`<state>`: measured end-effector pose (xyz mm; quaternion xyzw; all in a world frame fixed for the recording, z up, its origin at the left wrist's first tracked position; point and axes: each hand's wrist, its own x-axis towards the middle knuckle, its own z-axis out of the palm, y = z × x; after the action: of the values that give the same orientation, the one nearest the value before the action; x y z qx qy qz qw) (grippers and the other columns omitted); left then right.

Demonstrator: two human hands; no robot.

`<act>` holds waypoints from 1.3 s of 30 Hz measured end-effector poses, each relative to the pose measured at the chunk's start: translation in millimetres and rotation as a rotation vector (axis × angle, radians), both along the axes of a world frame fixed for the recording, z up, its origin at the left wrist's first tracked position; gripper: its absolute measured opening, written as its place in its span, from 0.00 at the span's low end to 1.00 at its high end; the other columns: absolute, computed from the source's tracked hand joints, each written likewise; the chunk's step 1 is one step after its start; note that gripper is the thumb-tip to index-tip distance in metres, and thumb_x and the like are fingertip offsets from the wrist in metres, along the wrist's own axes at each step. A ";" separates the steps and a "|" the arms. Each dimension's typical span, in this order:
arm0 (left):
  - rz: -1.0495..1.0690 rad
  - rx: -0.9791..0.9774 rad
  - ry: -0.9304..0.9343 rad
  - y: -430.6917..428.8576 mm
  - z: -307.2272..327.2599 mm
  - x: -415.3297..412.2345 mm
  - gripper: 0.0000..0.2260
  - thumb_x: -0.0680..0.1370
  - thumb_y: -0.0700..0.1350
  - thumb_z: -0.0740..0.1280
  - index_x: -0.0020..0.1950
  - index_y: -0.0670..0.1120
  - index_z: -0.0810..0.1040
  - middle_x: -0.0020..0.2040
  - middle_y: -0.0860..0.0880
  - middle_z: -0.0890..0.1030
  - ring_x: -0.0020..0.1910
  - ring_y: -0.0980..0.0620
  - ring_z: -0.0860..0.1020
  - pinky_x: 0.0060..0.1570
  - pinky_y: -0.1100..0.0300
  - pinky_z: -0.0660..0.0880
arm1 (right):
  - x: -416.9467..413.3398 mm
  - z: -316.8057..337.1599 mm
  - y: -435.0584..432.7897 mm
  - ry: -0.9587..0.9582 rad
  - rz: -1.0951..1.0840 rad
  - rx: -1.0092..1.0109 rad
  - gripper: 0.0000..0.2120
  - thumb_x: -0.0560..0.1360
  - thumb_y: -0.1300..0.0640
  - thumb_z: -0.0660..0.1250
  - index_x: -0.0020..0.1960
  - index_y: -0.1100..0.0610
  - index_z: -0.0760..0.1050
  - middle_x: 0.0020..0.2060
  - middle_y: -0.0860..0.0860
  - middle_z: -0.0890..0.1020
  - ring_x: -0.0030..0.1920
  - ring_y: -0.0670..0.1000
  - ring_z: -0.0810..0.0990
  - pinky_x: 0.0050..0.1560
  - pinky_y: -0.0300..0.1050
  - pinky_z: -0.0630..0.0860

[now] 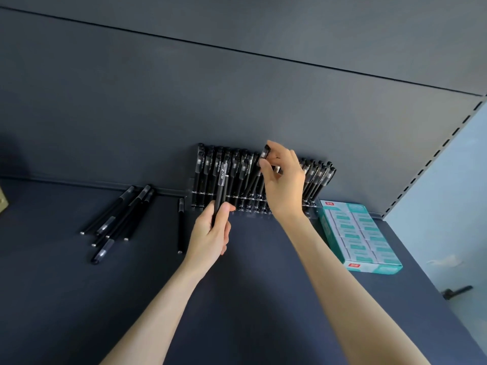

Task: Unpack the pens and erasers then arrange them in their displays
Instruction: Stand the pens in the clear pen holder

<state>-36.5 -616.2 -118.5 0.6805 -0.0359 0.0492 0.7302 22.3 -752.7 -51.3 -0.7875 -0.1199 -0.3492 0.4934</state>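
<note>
A clear pen display (250, 205) stands against the back wall of a dark shelf, holding several upright black pens (205, 169). My left hand (210, 233) grips one black pen (222, 185) by its lower end, upright in front of the display. My right hand (283, 180) pinches the cap end of another black pen (265, 152) above the display's middle rows. Several loose black pens (118, 219) lie on the shelf to the left, and a single pen (180, 225) lies beside the display. A teal box of erasers (358, 235) sits to the right.
The dark shelf surface (263, 285) stretches toward me. A slotted upright (432, 154) bounds the shelf on the right, with a pale wall beyond it. A tan object (3, 201) shows at the far left edge.
</note>
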 end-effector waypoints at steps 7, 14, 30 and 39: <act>0.012 -0.028 0.034 -2.0 0.4 -0.8 0.12 0.81 0.54 0.59 0.42 0.56 0.77 0.27 0.53 0.66 0.23 0.57 0.61 0.21 0.66 0.59 | 3.4 -8.6 0.8 0.048 -0.047 -0.138 0.13 0.74 0.65 0.67 0.58 0.60 0.74 0.40 0.47 0.76 0.40 0.45 0.74 0.43 0.33 0.72; -0.006 -0.058 0.059 -2.7 1.3 -2.4 0.11 0.81 0.54 0.59 0.44 0.53 0.78 0.27 0.52 0.66 0.23 0.56 0.60 0.21 0.65 0.58 | 7.0 -9.7 1.8 0.122 -0.043 -0.225 0.10 0.74 0.64 0.68 0.54 0.58 0.76 0.38 0.47 0.77 0.39 0.49 0.77 0.45 0.46 0.77; -0.273 -0.019 0.034 -6.6 5.6 -10.8 0.12 0.82 0.50 0.58 0.54 0.47 0.78 0.30 0.50 0.71 0.26 0.53 0.65 0.27 0.62 0.65 | -43.8 -11.8 -6.0 0.405 0.320 0.246 0.11 0.72 0.61 0.71 0.53 0.53 0.76 0.34 0.45 0.83 0.35 0.43 0.81 0.39 0.32 0.75; -0.171 -0.046 0.068 2.2 7.8 -7.7 0.14 0.80 0.49 0.63 0.47 0.37 0.74 0.32 0.49 0.72 0.24 0.56 0.60 0.23 0.65 0.56 | -49.6 -10.5 -27.5 0.338 0.272 0.608 0.07 0.71 0.67 0.70 0.47 0.59 0.76 0.33 0.52 0.83 0.40 0.50 0.84 0.41 0.39 0.79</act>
<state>-44.2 -614.0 -110.7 0.6595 -0.0677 -0.0356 0.7478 -27.3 -780.2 -61.9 -0.6284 -0.0308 -0.1651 0.7595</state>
